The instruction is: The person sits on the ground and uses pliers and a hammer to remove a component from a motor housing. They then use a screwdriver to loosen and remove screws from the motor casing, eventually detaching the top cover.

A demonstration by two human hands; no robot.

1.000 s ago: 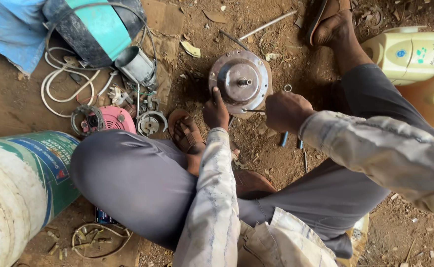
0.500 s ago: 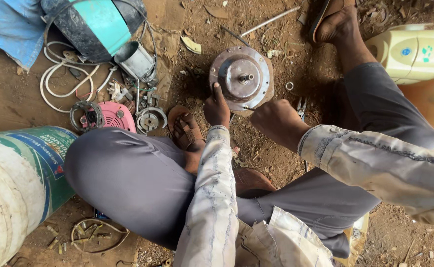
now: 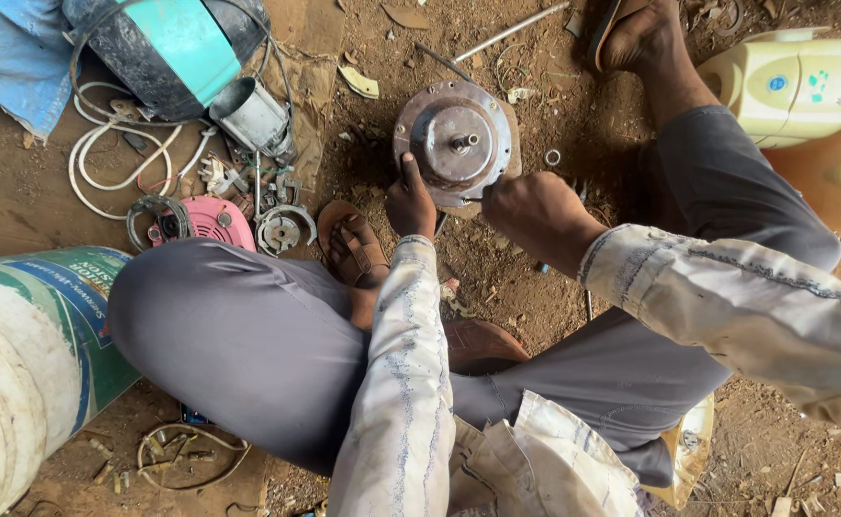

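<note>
While the person sits cross-legged on the dirt floor (image 3: 47, 191), the round metal motor housing (image 3: 457, 142) lies flat on the ground just ahead of the knees, its short shaft pointing up. Progress, judged from the layout: housing looks mostly intact, cover on, so the work seems early to mid; loose bits already lie about, a small ring (image 3: 552, 156) just right of it, a pink casing (image 3: 212, 220) and a coiled part (image 3: 282, 230) off to the left. Left hand (image 3: 411, 203) reaches forward, forearm straight out, fingers curled with the fingertips pressing the housing's near-left rim, steadying it. Right hand (image 3: 535, 213) comes in from the right, elbow bent, closed in a fist at the housing's near-right edge; probably gripping a tool, but what it pinches cannot be told. A sandalled foot (image 3: 353, 244) sits just below the left hand. White cable (image 3: 104, 163), a teal-banded dark drum (image 3: 167, 53), a cream appliance (image 3: 803, 86) and a painted bucket (image 3: 28, 354) ring the spot.
</note>
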